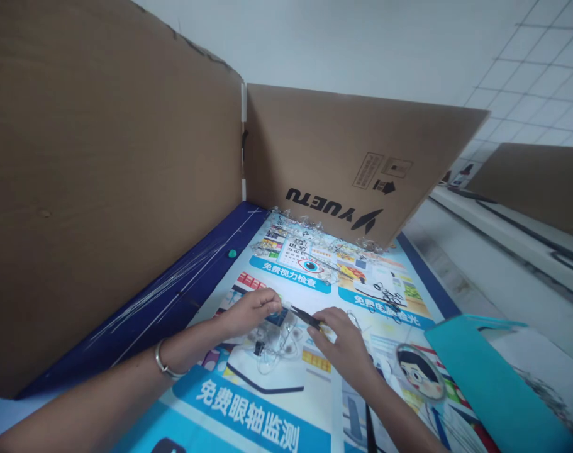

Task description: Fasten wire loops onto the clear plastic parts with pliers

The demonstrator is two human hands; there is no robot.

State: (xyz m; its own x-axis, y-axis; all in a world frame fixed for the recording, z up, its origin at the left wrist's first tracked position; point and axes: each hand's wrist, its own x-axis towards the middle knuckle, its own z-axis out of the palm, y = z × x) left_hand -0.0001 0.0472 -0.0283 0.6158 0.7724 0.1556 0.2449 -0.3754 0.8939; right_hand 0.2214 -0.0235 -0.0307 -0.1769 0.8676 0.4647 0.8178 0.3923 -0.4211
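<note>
My left hand point(255, 311), with a metal bangle on its wrist, pinches a small whitish piece between thumb and fingertips; its kind is too small to make out. My right hand point(340, 340) is closed around small dark-bladed scissors point(305, 316), whose tips point left and nearly meet the pinched piece. Below the hands lies a tangle of clear thin strands point(277, 349) with a small black clip point(258, 348) among it. The printed poster sheet point(314, 371) covers the work surface beneath them.
Cardboard panels point(126, 176) stand along the left and back. Long clear strands point(173, 283) lie at the left edge near a green lump point(232, 253). Clear clusters point(305, 221) line the back; black loops point(387, 296) lie right of centre. A teal box point(494, 377) stands at right.
</note>
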